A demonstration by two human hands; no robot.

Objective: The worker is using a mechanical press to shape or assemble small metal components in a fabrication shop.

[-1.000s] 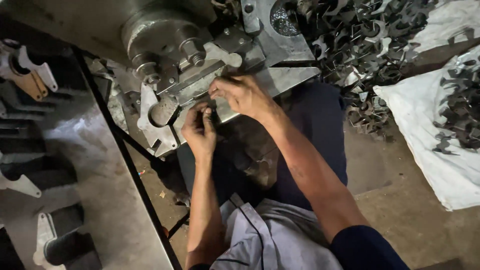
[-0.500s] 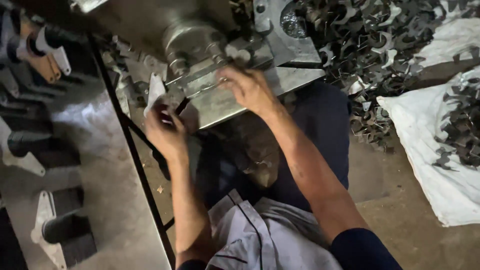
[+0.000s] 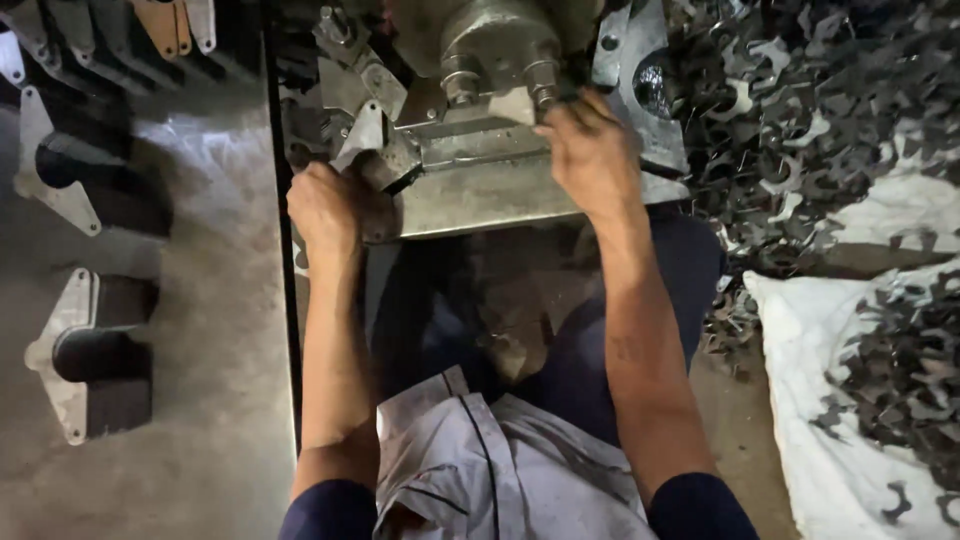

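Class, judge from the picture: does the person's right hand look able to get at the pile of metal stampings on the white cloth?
Probably yes: the right hand rests on the machine, and nothing stands between it and the metal stampings on the white cloth.

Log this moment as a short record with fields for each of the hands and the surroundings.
left hand: closed at the left end of the grey metal machine, by a pale flat metal piece
right hand: on the machine's top, fingers by a bolt
right side: pile of dark stamped metal parts; white sack
left side: pale metal brackets on the floor
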